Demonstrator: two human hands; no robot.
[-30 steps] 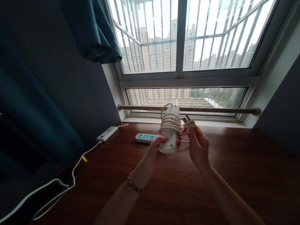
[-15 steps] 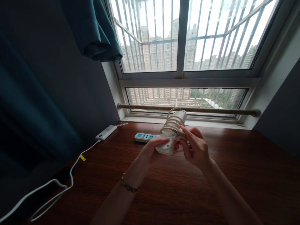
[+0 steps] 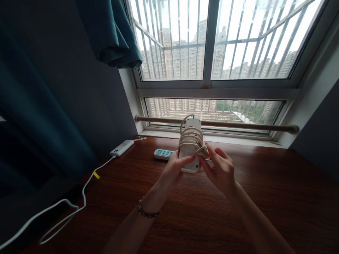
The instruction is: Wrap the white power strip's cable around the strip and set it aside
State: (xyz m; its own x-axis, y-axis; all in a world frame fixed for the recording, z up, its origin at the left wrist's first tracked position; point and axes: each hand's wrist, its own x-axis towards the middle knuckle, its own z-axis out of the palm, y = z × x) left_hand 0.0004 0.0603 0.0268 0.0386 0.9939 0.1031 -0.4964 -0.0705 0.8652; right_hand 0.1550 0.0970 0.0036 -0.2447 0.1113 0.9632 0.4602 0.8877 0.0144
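your left hand (image 3: 174, 169) is clenched around the lower end of a white power strip (image 3: 191, 146), holding it upright above the wooden desk (image 3: 201, 208), roughly in the middle of the view and just in front of the window sill. its own cord (image 3: 190, 135) is wound in several loops around the upper half of the strip. your right hand (image 3: 221, 171) comes in from the right, its fingers (image 3: 212, 152) pinching the plug (image 3: 202, 151) against the coils on the strip's right side. a beaded bracelet (image 3: 147, 212) sits on your left wrist. on the desk just behind your hands lies a second power strip with blue sockets (image 3: 162, 153). farther left, near the wall, a white power bank (image 3: 122, 147) rests on the desk with a white cable (image 3: 66, 208) trailing toward the near left. a teal curtain (image 3: 111, 31) hangs bunched at the upper left of the barred window (image 3: 212, 42).
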